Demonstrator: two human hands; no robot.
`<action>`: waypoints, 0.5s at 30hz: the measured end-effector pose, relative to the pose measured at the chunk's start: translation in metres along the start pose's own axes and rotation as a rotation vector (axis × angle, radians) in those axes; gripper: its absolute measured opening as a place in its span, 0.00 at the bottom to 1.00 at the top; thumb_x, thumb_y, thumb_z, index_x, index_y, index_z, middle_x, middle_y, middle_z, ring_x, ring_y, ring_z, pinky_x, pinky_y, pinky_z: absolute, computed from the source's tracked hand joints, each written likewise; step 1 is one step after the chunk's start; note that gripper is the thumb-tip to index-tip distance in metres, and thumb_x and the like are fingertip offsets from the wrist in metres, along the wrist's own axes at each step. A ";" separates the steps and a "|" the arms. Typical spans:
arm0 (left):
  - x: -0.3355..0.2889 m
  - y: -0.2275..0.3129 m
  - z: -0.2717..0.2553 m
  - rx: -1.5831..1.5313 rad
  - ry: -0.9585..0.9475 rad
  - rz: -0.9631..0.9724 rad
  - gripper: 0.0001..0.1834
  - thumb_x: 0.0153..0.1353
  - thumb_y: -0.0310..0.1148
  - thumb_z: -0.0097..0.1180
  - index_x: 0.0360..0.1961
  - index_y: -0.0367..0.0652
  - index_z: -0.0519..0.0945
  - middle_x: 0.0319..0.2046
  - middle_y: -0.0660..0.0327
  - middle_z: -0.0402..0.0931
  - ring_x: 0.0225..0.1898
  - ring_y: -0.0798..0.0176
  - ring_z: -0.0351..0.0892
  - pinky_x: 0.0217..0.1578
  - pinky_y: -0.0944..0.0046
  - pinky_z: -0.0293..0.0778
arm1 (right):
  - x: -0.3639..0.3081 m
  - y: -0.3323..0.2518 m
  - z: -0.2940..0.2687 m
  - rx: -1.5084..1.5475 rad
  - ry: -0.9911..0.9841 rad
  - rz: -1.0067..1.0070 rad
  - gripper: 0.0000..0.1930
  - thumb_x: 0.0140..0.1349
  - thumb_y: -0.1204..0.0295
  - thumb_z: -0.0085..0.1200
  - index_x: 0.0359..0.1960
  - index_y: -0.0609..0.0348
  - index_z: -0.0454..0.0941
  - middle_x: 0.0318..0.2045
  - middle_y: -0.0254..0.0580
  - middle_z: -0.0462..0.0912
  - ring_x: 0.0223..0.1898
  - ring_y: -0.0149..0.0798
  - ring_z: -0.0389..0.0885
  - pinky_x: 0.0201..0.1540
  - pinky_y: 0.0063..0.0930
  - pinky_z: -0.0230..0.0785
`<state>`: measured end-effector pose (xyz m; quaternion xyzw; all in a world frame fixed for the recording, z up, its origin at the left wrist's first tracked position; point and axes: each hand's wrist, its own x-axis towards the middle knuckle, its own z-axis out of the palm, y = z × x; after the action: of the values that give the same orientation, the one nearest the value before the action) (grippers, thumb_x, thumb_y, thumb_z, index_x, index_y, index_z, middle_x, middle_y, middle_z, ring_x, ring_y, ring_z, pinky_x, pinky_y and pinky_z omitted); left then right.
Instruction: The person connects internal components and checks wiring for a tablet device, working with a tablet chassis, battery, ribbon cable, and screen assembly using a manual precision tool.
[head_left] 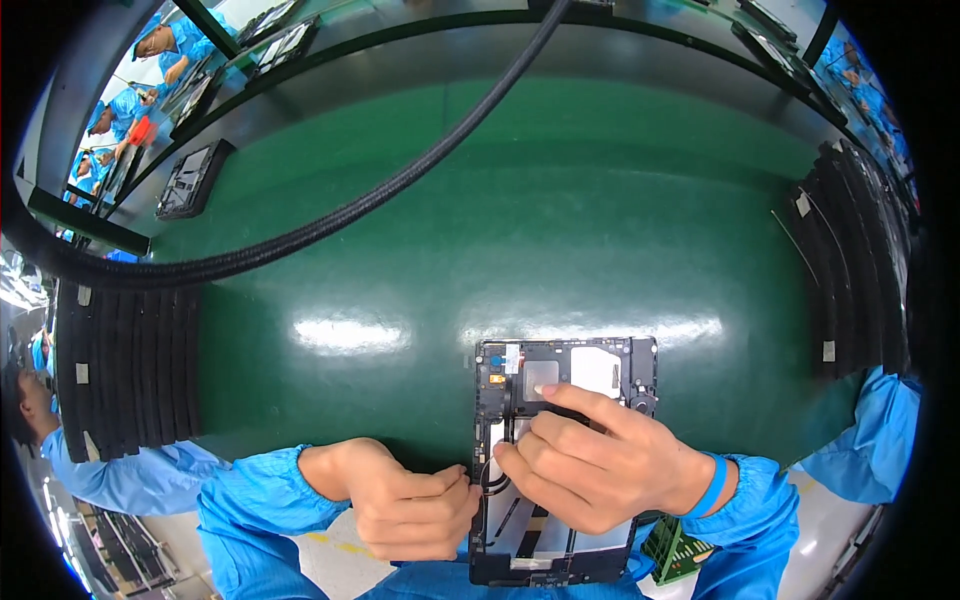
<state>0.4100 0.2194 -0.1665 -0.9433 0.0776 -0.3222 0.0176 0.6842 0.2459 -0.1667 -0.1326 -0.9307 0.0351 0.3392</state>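
A tablet (600, 555) with its back off, black frame and pale battery area showing, lies in front of me, its near end over the table's edge. At its left edge my left hand (415, 505) is closed, fingertips pinched together; what they grip is hidden. My right hand (600, 460) lies over the tablet's middle with its fingers curled, its pinch next to a thin black cable (494, 487) that loops toward the left fingertips. One finger of it stretches out onto a silver square plate (541, 378).
Rows of upright black panels stand on the left (130, 370) and right (850, 260) of the green table (480, 210). A thick black hose (400, 185) arcs above it. A black device (193, 180) lies far left. People in blue work beyond and beside me.
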 end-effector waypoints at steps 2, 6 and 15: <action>0.002 -0.001 -0.003 0.011 -0.020 -0.013 0.12 0.64 0.30 0.56 0.27 0.34 0.84 0.31 0.50 0.87 0.32 0.55 0.88 0.39 0.58 0.89 | 0.001 -0.001 0.000 -0.004 -0.012 -0.009 0.11 0.59 0.72 0.66 0.44 0.57 0.92 0.36 0.32 0.84 0.42 0.34 0.86 0.60 0.42 0.86; 0.001 -0.002 -0.003 0.004 -0.006 -0.001 0.13 0.65 0.30 0.56 0.26 0.32 0.84 0.31 0.49 0.87 0.32 0.55 0.88 0.39 0.58 0.89 | 0.001 -0.003 0.002 -0.001 -0.002 0.038 0.12 0.59 0.72 0.66 0.44 0.58 0.92 0.36 0.33 0.85 0.42 0.35 0.86 0.61 0.43 0.85; 0.001 0.000 -0.001 -0.021 0.010 -0.023 0.20 0.70 0.35 0.57 0.26 0.31 0.85 0.29 0.47 0.88 0.30 0.54 0.89 0.37 0.57 0.90 | -0.001 0.000 0.002 0.007 -0.027 0.087 0.13 0.58 0.72 0.66 0.44 0.58 0.92 0.36 0.33 0.85 0.44 0.36 0.85 0.63 0.44 0.83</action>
<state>0.4101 0.2191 -0.1654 -0.9427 0.0702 -0.3262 0.0034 0.6834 0.2459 -0.1689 -0.1712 -0.9283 0.0547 0.3254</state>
